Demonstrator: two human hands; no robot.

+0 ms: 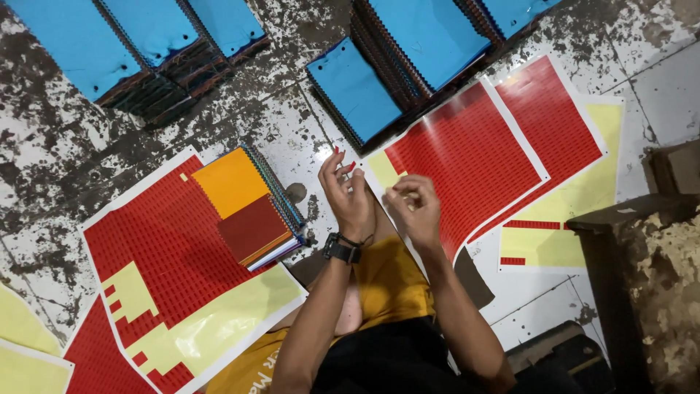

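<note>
The left hand and right hand hover above the lap, fingertips pinched narrow on a small red sticker beside the red sticker sheet; it may curl and stick to the fingers.

Two hands, left hand and right hand, are visible. Four red sticker sheets lie around them. Five blue-topped swatch stacks line the top.

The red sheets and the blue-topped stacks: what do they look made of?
Red sheets: likely glossy sticker paper; a grid of small red labels, white margins, and pale yellow backing showing where labels are gone. Blue-topped stacks: probably fabric swatches; the layered edges look zigzag-cut and the blue top is matte. The orange-topped stack looks similar.
</note>
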